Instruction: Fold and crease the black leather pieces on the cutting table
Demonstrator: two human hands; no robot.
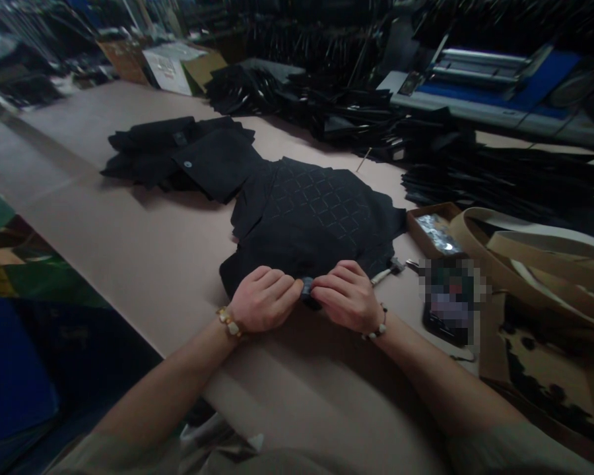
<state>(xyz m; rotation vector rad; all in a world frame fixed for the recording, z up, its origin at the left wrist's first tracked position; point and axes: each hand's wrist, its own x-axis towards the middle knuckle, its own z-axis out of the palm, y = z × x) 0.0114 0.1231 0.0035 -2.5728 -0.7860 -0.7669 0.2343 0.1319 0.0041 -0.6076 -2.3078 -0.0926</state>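
Note:
Both hands meet at the near edge of a black fabric piece [297,244] lying over a stack of black pieces. My left hand [266,300] is closed, its thumb and fingers pinching a small dark tab [307,287] at that edge. From the other side my right hand [349,297] is closed on the same tab. What the tab is exactly is too dark and small to tell. Beyond the hands, a stitched diamond pattern [327,198] shows on the black fabric. Just right of the fabric lies a small pen-like tool [383,274].
Further left is another black pile [178,155] with a round metal snap. Bundles of black pieces [327,109] line the table's far side. At right are a small box [433,231], coiled tan strips [525,264], a phone [445,323] and a cardboard box [549,369] of black parts.

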